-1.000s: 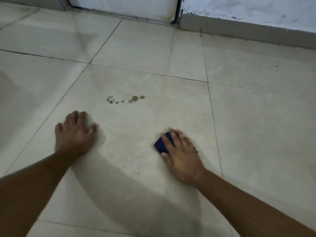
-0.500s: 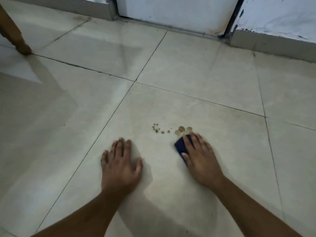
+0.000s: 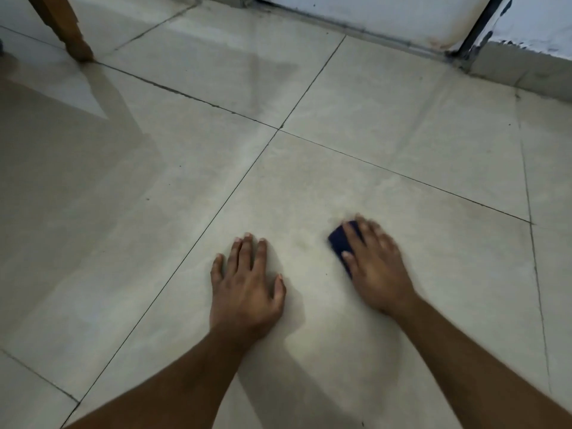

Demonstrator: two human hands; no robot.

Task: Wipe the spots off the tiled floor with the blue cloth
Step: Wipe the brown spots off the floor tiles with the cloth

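My right hand (image 3: 376,267) presses flat on a folded dark blue cloth (image 3: 342,241) against the pale tiled floor (image 3: 387,168); only the cloth's left part shows past my fingers, and the hand is motion-blurred. My left hand (image 3: 246,289) lies flat on the same tile, fingers apart, holding nothing, a short way left of the cloth. Between the two hands only a faint smudge (image 3: 301,243) shows on the tile; no distinct brown spots are visible.
A wooden furniture leg (image 3: 66,29) stands at the far left. A white door bottom (image 3: 371,13) and a grey skirting (image 3: 526,72) run along the far edge. Dark grout lines cross the floor around my hands.
My right hand slid the cloth forward over the brown spots, which no longer show. The view shifted, bringing the wooden leg further in. My left hand stayed planted.
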